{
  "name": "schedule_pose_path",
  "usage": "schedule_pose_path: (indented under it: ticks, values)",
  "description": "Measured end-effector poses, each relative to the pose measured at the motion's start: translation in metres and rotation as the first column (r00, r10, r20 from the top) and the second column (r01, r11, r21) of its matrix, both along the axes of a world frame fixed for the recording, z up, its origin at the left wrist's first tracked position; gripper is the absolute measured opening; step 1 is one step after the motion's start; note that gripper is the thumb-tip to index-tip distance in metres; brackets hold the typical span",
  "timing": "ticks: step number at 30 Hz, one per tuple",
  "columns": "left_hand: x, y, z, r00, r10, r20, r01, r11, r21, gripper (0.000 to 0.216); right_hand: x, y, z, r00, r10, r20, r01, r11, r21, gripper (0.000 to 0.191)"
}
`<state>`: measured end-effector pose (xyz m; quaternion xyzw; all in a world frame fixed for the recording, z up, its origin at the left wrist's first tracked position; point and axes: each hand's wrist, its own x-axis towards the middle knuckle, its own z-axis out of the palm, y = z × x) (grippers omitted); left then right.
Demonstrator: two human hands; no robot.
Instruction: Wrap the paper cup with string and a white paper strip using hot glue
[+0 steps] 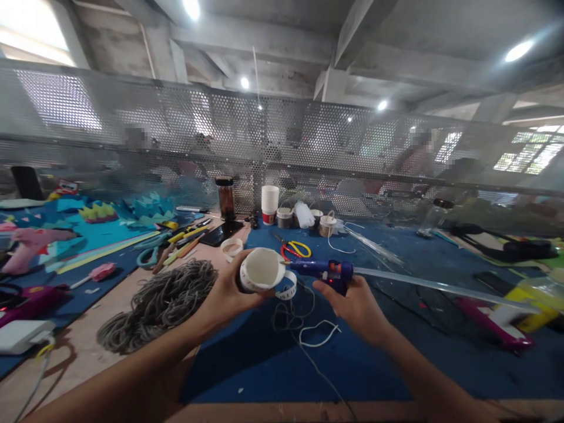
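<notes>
My left hand [233,286] is wrapped around a white paper cup [263,269], whose open mouth tilts toward me. From the cup's right side a printed paper strip [288,286] hangs in a loop. In my right hand [359,308] is a blue hot glue gun [324,270] with a small red light showing. Its nozzle points left and meets or nearly meets the cup's rim; I cannot tell which. A long clear glue stick [440,286] runs out of the gun's back to the right. White cord [318,335] lies loosely on the blue mat below.
Grey yarn [163,302] is heaped at left, near a phone [221,233]. Behind the cup lie yellow-and-red-handled scissors [297,249]. A cup stack [270,202] and a dark jar [225,198] stand at the back before a perforated metal screen [304,147]. A magenta glue gun [496,323] lies right.
</notes>
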<state>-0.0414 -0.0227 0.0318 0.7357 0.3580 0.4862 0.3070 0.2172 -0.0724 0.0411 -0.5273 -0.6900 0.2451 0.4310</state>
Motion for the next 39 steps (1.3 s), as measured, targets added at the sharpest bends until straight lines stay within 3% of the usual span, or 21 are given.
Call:
schedule_pose_path:
  ticks: [5,9,15,22,31,39]
  values:
    - [0.000,-0.001,-0.002,1.000,0.028,-0.007,-0.028,0.996,0.081,0.062,-0.001,0.003,-0.007,0.998,0.002,0.066,-0.007,0.997,0.075,0.029]
    - [0.000,-0.001,-0.004,0.998,0.052,-0.028,-0.049,0.995,0.089,0.065,-0.002,0.001,-0.004,0.996,0.046,0.072,-0.048,0.999,0.022,0.031]
    - [0.001,0.002,-0.002,0.999,-0.052,0.013,0.053,0.992,-0.116,0.068,0.001,-0.005,0.009,0.996,0.085,-0.022,-0.088,0.976,-0.197,0.053]
    - [-0.002,0.000,0.000,0.972,-0.215,0.092,0.234,0.893,-0.385,0.075,0.006,0.001,0.010,0.993,0.046,-0.106,-0.061,0.988,-0.140,0.056]
    - [-0.006,-0.002,-0.006,0.902,-0.364,0.234,0.433,0.765,-0.477,0.084,0.007,0.005,0.007,0.993,0.106,-0.054,-0.114,0.977,-0.181,0.065]
    - [-0.003,-0.007,0.005,0.903,-0.346,0.254,0.428,0.770,-0.473,0.080,0.007,0.005,0.004,0.996,0.085,0.009,-0.082,0.980,-0.182,0.062]
